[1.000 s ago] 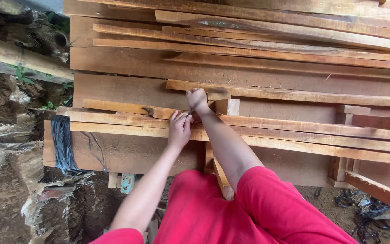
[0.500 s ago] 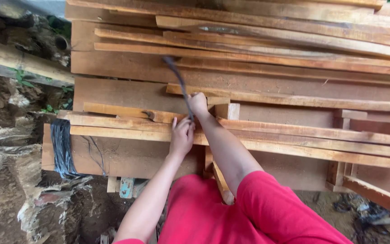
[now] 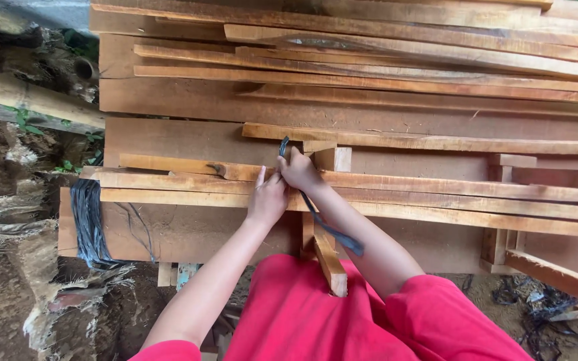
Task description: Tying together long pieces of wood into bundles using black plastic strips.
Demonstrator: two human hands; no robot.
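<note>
The right hand [image 3: 300, 172] is clamped on a dark flat strap [image 3: 316, 212], which runs from just above the knuckles down along the forearm toward the red shirt [image 3: 316, 314]. It lies at the near edge of the plank stack [image 3: 369, 107], across a thin batten [image 3: 182, 164]. The left hand [image 3: 267, 198] presses flat on that batten just beside, fingers together, gripping nothing. To do this well, I'd judge: keep the batten pinned, pull the strap in line with the forearm, and watch for splinters along the rough edges.
</note>
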